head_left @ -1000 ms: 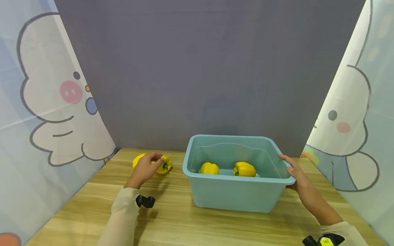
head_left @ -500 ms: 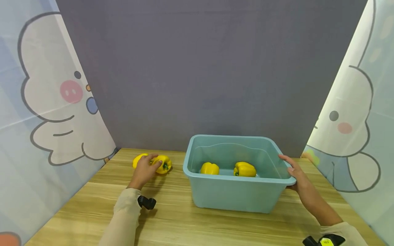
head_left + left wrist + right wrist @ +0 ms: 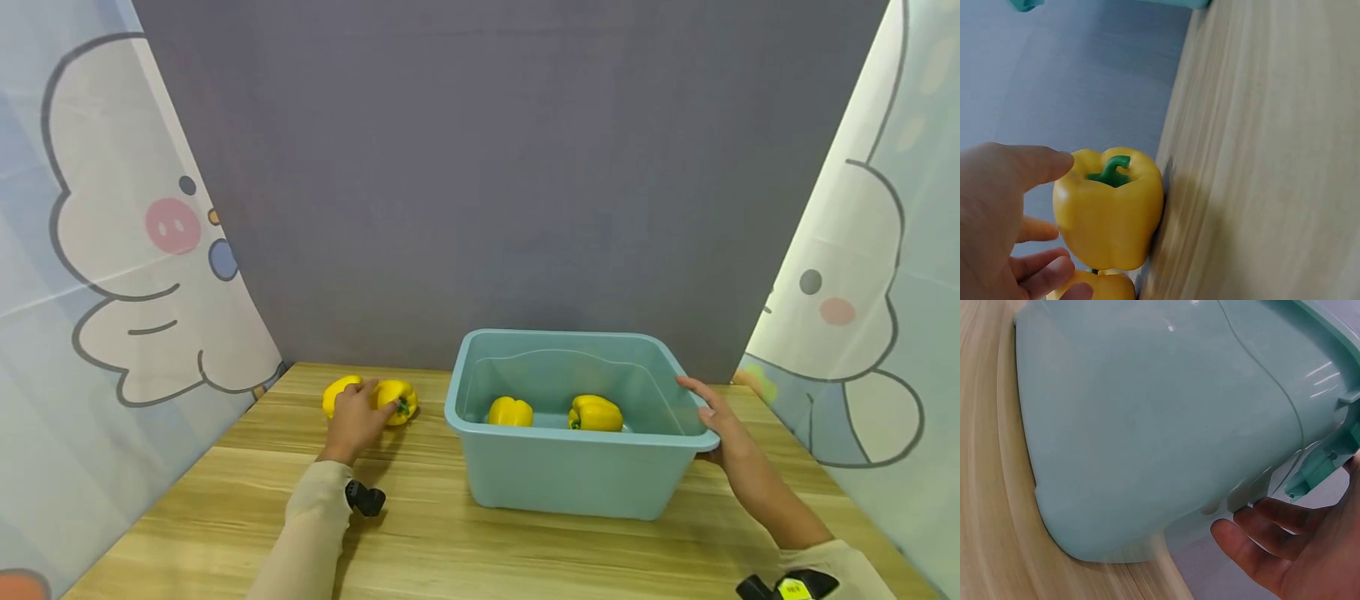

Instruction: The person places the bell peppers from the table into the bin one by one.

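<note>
Two yellow bell peppers lie side by side on the left of the table in the head view. My left hand (image 3: 356, 420) is at the right-hand yellow bell pepper (image 3: 397, 400), partly covering the left-hand pepper (image 3: 341, 393). In the left wrist view the thumb (image 3: 1047, 165) reaches the edge of the nearer pepper's stem end, its green stem (image 3: 1112, 172) facing up; the other fingers are loosely bent beside it. My right hand (image 3: 733, 437) holds the right rim of a light-blue plastic bin (image 3: 570, 475), thumb at the rim, fingers (image 3: 1247, 553) below it outside.
Inside the bin lie two more yellow bell peppers, one at left (image 3: 511, 411) and one at right (image 3: 596, 413). The wood-grain table (image 3: 420, 542) ends at a grey backdrop (image 3: 487, 183). Cartoon-printed curtains (image 3: 135, 250) flank both sides.
My left hand has come down and nearer along the peppers, showing more of the right-hand one. The peppers and bin stay put, and my right hand keeps its hold.
</note>
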